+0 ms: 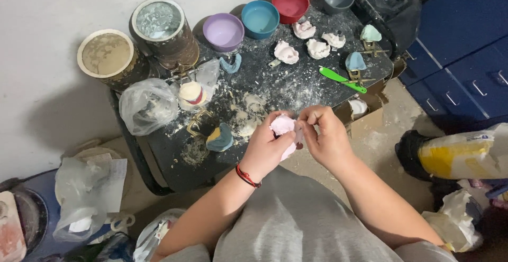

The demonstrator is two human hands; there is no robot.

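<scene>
Head view, centre of frame: pink plaster cast (284, 127) pinched between left hand (267, 145) and right hand (328, 137), held over near edge of dark desk (296, 84); fingers (312, 118) of both hands clamped on cast, right ones picking at its rim.

Risks, judged: brittle edge could chip under fingertip pressure; dropped cast would miss desk and hit floor; plaster dust may slick the grip.

Packages: two round lidded tins (108, 55) upper left; clear plastic bag (148, 106) left of centre; yellow-and-white sack (465, 153) at right edge; open cardboard box (365, 111) beside desk corner.
</scene>
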